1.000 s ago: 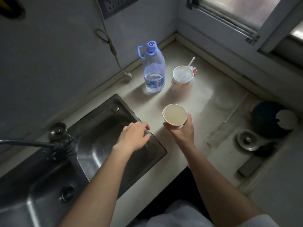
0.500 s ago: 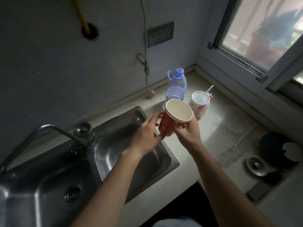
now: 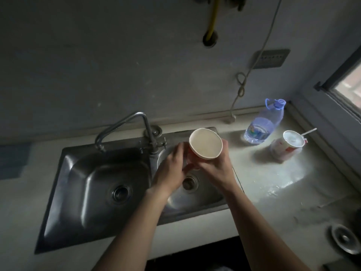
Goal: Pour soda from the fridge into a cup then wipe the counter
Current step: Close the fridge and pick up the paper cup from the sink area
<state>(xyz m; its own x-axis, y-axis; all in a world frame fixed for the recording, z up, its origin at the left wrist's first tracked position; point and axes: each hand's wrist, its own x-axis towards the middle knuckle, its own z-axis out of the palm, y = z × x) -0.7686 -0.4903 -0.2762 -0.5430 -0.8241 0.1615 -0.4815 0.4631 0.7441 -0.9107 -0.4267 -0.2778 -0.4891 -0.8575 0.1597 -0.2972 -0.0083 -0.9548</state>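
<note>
A paper cup (image 3: 205,144), red outside and white inside, is held up over the right basin of the steel sink (image 3: 82,173). My right hand (image 3: 215,169) grips its side from the right. My left hand (image 3: 171,170) holds its lower part from the left, thumb against the base. The cup looks empty, its mouth tipped toward me. On the pale counter (image 3: 273,182) at the right stand a clear water bottle (image 3: 261,124) with a blue cap and a second paper cup (image 3: 287,145) with a white stick in it.
A bent metal tap (image 3: 125,128) rises behind the sink's divider. A cord (image 3: 241,89) hangs from the wall socket to the counter. A round metal lid (image 3: 343,238) lies at the counter's near right. A window frame closes off the far right.
The cup has been carried left from above the counter to over the right sink basin. My left hand went from the sink edge onto the cup. The view swung left.
</note>
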